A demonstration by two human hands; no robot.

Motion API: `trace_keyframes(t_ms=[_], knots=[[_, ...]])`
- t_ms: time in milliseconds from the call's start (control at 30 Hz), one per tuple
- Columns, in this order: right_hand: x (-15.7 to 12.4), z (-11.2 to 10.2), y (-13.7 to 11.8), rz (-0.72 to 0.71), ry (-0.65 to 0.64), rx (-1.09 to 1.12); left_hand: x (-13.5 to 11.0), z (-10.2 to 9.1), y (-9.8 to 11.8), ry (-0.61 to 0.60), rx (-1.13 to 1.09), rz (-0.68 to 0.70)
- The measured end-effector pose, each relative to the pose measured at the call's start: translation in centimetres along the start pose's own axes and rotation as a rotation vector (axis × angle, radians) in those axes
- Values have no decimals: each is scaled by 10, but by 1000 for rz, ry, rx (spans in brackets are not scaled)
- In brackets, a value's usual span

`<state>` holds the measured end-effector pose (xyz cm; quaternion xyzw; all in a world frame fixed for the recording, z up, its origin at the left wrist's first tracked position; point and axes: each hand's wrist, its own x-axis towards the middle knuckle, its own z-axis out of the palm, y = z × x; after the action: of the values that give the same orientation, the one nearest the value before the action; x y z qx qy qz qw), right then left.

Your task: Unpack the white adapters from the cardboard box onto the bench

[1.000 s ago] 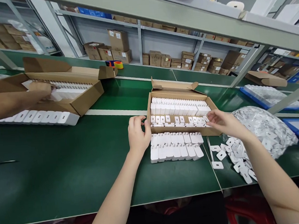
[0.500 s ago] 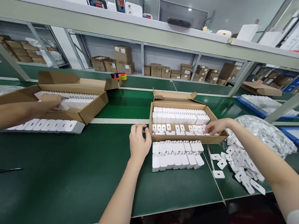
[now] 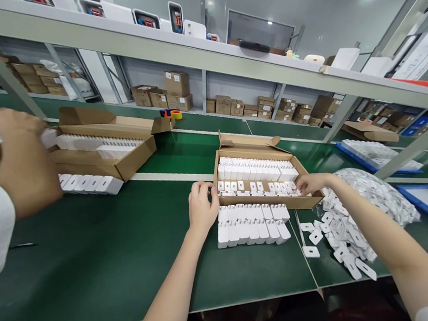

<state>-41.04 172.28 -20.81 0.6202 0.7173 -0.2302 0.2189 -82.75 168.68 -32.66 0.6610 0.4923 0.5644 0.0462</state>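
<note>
- Chargers (image 3: 255,186), white and small, lie in rows inside the open box (image 3: 265,203) at mid-desk; the front row is loose and uneven.
- Left hand (image 3: 202,207) rests at the box's left front corner, fingers curled against the cardboard, holding nothing that shows.
- Right hand (image 3: 311,183) reaches over the box's right front corner, fingertips pinched down among the front-row chargers; whether it grips one I cannot tell.
- Just in front of the box, a double row of chargers (image 3: 252,224) stands on the green desk (image 3: 96,268), touching its front wall.
- Right of the box sits a heap of bagged parts (image 3: 379,194), with loose white pieces (image 3: 339,239) spilled toward the desk edge.
- Left of the box, well apart, a co-worker's hand (image 3: 23,155) hovers by a second box (image 3: 102,147).
- Risk, as I judge it: the right forearm passes close over the loose pieces, so a sweep could push some off the desk; nudging the box forward could topple the standing rows.
</note>
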Motion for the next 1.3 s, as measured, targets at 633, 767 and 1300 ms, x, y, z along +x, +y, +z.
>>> trace_keyframes(t_ms=[633, 767, 1300], knots=[[17, -1, -28, -151, -22, 81, 0, 2, -2, -26, 9, 23], [15, 2, -30, -179, -13, 117, 1, 1, -1, -40, 8, 17], [17, 7, -27, -213, -50, 232, -2, -5, 7, -19, 88, 126]])
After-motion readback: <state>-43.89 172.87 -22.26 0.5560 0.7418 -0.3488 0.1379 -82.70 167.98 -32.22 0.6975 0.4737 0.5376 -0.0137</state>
